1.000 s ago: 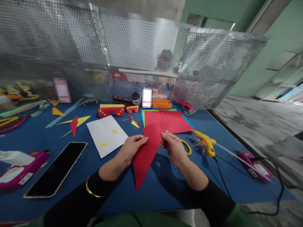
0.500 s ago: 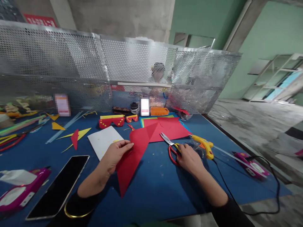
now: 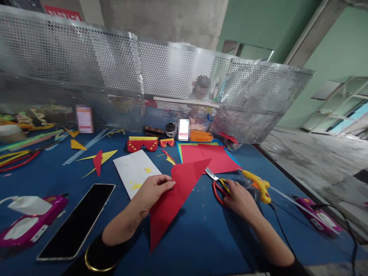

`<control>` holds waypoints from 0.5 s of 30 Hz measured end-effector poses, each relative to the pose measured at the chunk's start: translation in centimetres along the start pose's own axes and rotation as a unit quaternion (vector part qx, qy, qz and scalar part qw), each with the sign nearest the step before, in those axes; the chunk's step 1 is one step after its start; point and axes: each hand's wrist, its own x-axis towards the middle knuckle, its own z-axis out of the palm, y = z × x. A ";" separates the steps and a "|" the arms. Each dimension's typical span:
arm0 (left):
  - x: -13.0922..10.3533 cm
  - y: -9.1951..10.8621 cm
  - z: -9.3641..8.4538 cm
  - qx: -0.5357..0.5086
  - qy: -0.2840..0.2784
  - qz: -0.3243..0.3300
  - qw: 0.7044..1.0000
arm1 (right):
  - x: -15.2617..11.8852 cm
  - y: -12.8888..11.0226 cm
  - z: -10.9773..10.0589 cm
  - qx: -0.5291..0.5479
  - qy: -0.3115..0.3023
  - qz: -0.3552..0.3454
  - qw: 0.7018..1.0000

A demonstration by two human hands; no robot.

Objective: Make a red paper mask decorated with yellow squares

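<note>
A pointed piece of red paper (image 3: 181,191) is pinched at its left edge by my left hand (image 3: 156,191), above the blue table (image 3: 201,237). To the right, my right hand (image 3: 238,197) has its fingers on the handles of the scissors (image 3: 220,186), which have one red and one yellow handle. The scissor blades point up and left, with their tips near the red paper. Behind the held piece lie red sheets (image 3: 218,163) on top of blue and green ones. A white sheet (image 3: 136,168) with yellow scraps rests left of my left hand.
A yellow glue gun (image 3: 258,186) with a cord lies right of my right hand. Left are a black phone (image 3: 77,222) and a purple power strip (image 3: 31,220). Red paper glasses (image 3: 143,144) stand behind the sheets, before a perforated metal screen (image 3: 178,73). A person is beyond it.
The whole view has shifted, so the table things appear further right. My left hand still holds the red paper, now turned slightly. My right hand stays at the scissor handles.
</note>
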 end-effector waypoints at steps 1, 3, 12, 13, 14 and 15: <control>-0.1 0.0 0.1 -0.004 -0.001 -0.005 1.000 | 0.0 0.1 0.0 0.002 0.002 0.004 1.000; -0.2 0.0 0.3 -0.009 -0.002 -0.015 1.000 | -0.1 0.2 -0.1 0.006 0.006 0.010 1.000; -0.3 0.1 0.3 -0.006 0.021 -0.025 0.999 | -0.9 0.4 0.3 0.062 0.035 0.031 0.997; -0.1 0.1 0.2 -0.001 0.021 -0.029 0.999 | -1.1 0.4 0.4 0.072 0.041 0.036 0.996; 0.2 0.0 0.1 0.005 0.022 -0.030 0.999 | -1.3 0.4 0.5 0.081 0.049 0.043 0.995; 0.4 -0.1 0.0 0.014 0.026 -0.028 0.999 | -1.4 0.5 0.5 0.089 0.057 0.050 0.993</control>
